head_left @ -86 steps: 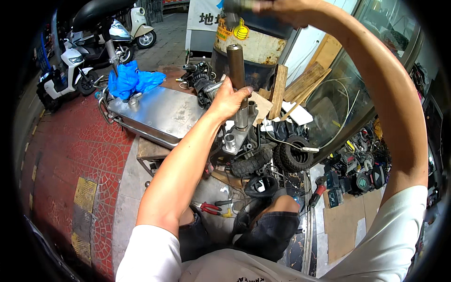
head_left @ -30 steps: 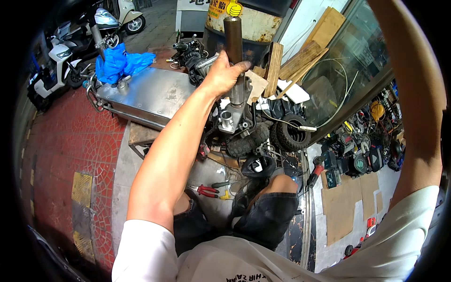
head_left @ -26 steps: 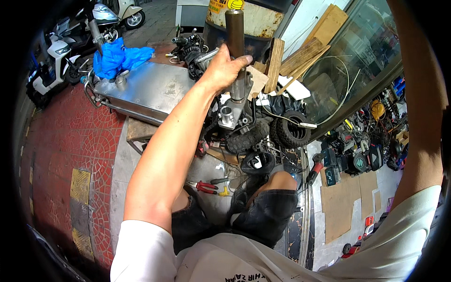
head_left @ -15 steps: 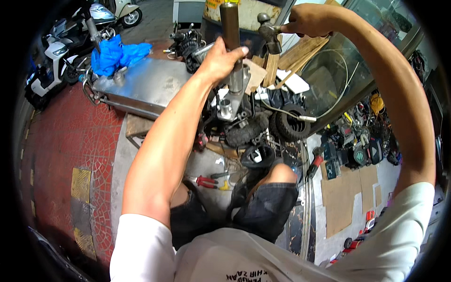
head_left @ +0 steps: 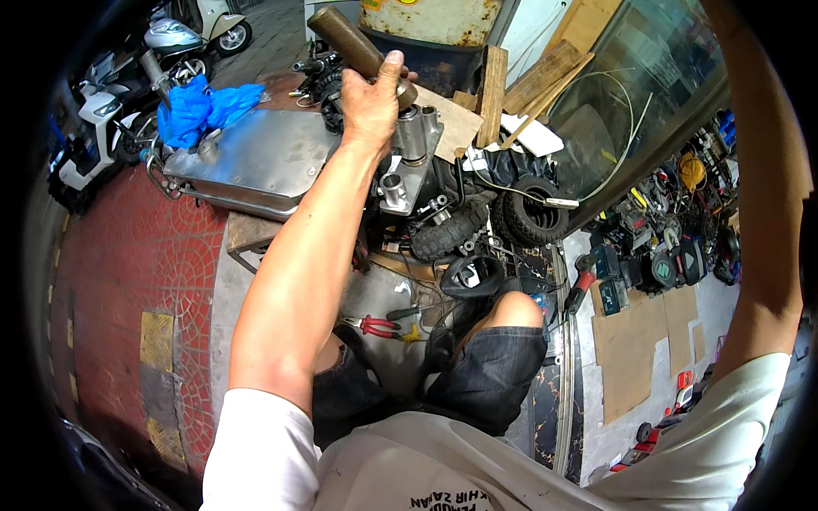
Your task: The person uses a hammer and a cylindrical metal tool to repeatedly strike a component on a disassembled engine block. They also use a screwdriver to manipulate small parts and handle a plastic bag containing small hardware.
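While gripping a thick brown tube with the left hand wrapped round its lower part, at upper centre, holds it tilted toward the upper left, with its lower end by a silver cylinder, too close to tell if touching. With the right forearm up at the right edge and the right hand out of frame, cannot tell its grip. Farther out, shows a metal box and a blue bag at upper left, and red-handled pliers at lower centre.
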A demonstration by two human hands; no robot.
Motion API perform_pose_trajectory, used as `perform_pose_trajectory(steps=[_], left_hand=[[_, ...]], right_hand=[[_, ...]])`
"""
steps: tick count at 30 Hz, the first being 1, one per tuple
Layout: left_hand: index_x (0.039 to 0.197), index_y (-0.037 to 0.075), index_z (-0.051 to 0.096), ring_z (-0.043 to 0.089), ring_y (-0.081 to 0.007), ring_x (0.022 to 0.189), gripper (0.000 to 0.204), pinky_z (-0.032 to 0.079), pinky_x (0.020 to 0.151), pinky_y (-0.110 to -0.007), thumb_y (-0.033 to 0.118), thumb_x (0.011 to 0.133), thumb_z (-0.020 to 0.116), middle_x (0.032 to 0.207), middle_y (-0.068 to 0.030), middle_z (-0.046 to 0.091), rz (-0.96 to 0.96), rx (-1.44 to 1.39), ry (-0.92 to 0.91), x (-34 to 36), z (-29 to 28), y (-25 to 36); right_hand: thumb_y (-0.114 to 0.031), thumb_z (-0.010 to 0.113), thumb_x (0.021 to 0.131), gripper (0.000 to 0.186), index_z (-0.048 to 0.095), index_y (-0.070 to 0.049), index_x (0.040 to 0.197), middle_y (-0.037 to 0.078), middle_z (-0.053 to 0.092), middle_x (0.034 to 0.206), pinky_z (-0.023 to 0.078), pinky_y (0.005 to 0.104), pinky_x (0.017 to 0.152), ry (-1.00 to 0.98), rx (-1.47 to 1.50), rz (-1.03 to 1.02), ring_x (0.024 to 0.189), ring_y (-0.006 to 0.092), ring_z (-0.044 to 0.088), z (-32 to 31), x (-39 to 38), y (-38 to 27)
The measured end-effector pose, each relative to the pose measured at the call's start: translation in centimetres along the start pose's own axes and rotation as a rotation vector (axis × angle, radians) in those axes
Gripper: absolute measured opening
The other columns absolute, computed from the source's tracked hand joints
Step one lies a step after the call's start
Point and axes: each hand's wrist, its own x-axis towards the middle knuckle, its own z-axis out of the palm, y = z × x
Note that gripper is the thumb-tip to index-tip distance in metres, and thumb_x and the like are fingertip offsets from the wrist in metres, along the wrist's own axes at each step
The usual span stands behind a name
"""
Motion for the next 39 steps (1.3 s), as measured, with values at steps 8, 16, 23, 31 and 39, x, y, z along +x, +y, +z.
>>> perform_pose_trajectory(steps=[8, 16, 23, 31, 39], left_hand=[[0.119, 0.003, 0.051, 0.070, -0.0180, 0.092, 0.045, 0.057, 0.079, -0.036, 0.033, 0.096, 0.077, 0.097, -0.0079, 0.069, -0.050, 0.235, -0.213, -0.3, 0.8, 0.2], [0.129, 0.007, 0.047, 0.067, -0.0182, 0.098, 0.052, 0.055, 0.087, -0.036, 0.031, 0.095, 0.078, 0.106, -0.0059, 0.065, -0.133, 0.202, -0.317, -0.1, 0.5, 0.5], [0.140, 0.002, 0.042, 0.062, -0.0169, 0.100, 0.058, 0.053, 0.090, -0.032, 0.023, 0.096, 0.075, 0.114, -0.0097, 0.066, -0.095, 0.260, -0.306, 0.0, -0.2, 0.7], [0.133, 0.005, 0.044, 0.063, -0.0142, 0.095, 0.049, 0.055, 0.084, -0.032, 0.029, 0.100, 0.072, 0.106, -0.0066, 0.065, -0.013, 0.394, -0.360, 0.9, 0.3, -2.0], [0.137, 0.004, 0.043, 0.059, -0.0137, 0.103, 0.053, 0.052, 0.089, -0.030, 0.026, 0.099, 0.073, 0.116, -0.0083, 0.062, -0.024, 0.302, -0.327, -0.1, -0.9, -0.9]], right_hand=[[-0.046, 0.067, 0.099, 0.041, 0.074, -0.007, 0.111, 0.014, 0.066, 0.081, 0.050, 0.0398, 0.059, 0.190, 0.145, -0.014, 0.069, 0.0257, 0.063, -3.8, -1.0, 0.7], [-0.049, 0.065, 0.099, 0.046, 0.073, -0.006, 0.114, 0.021, 0.070, 0.089, 0.053, 0.0437, 0.066, 0.539, 0.348, 0.049, 0.077, 0.0319, 0.067, -5.3, 0.2, 2.2], [-0.056, 0.062, 0.098, 0.064, 0.072, 0.007, 0.093, 0.031, 0.070, 0.090, 0.054, 0.0501, 0.075, 0.142, -0.082, -0.086, 0.089, 0.0435, 0.070, -2.9, 2.8, -0.3], [-0.060, 0.060, 0.100, 0.059, 0.070, -0.009, 0.128, 0.014, 0.070, 0.087, 0.053, 0.0396, 0.063, 0.623, 0.391, 0.251, 0.081, 0.0260, 0.069, -10.4, 0.2, -1.9], [-0.048, 0.056, 0.100, 0.049, 0.078, -0.004, 0.099, 0.024, 0.075, 0.098, 0.058, 0.0502, 0.082, 0.113, -0.280, -0.019, 0.094, 0.0423, 0.072, -3.4, 1.9, -4.3]])
